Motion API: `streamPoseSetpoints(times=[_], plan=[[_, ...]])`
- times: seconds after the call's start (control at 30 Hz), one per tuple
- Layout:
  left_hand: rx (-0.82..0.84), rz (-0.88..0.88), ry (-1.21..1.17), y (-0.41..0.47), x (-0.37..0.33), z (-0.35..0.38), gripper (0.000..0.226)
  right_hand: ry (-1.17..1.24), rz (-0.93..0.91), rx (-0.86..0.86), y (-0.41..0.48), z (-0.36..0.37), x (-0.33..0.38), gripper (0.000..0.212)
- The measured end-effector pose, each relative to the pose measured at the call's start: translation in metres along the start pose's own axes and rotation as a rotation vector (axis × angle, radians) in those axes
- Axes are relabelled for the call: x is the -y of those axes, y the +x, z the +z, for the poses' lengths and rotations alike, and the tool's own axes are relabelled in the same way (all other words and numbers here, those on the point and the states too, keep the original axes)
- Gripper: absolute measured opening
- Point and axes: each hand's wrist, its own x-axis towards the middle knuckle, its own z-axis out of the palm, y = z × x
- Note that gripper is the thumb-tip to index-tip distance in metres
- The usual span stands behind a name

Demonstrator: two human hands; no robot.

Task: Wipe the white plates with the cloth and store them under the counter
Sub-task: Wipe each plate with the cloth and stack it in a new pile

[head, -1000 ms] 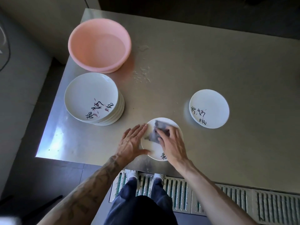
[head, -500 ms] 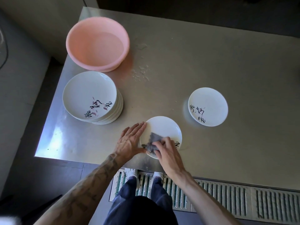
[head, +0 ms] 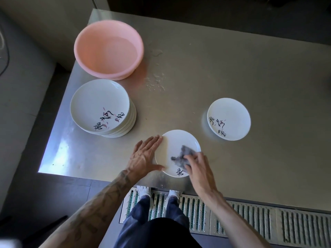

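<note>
Near the counter's (head: 232, 68) left edge your stack of plates (head: 99, 108) waits untouched. At the front edge your left hand (head: 143, 156) lies flat, fingers straight, bracing the left rim of the plate (head: 172, 145) you are wiping. The cloth (head: 180, 156) has swept from the plate's near-left part to its right side, with your right hand (head: 198, 167) curled over it, so this plate is probably not finished. The lone plate (head: 231, 115) sits further right, and nothing is stored yet.

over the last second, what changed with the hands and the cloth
The right hand, gripping the grey cloth, wiped across the plate: from its far part, toward the near left edge, then to its right side. The left hand stayed flat against the plate's left rim. The stack of plates, the lone plate and the pink basin did not move.
</note>
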Motion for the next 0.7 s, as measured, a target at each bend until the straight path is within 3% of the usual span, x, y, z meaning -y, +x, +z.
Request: streamPoseSetpoints(times=[0.2, 0.43, 0.6, 0.7], plan=[[0.006, -0.019, -0.030, 0.001, -0.004, 0.000, 0.126, 0.020, 0.056, -0.088, 0.073, 0.006, 0.025, 0.047], [-0.039, -0.034, -0.046, -0.001, -0.005, 0.005, 0.128, 0.073, -0.182, 0.134, 0.062, 0.029, 0.059, 0.043], [-0.012, -0.049, -0.021, -0.001, -0.005, 0.003, 0.128, -0.097, 0.001, -0.027, 0.072, 0.004, 0.013, 0.032], [-0.009, -0.054, -0.023, -0.001, -0.006, 0.000, 0.126, -0.159, -0.015, -0.024, 0.041, -0.006, 0.001, 0.037]])
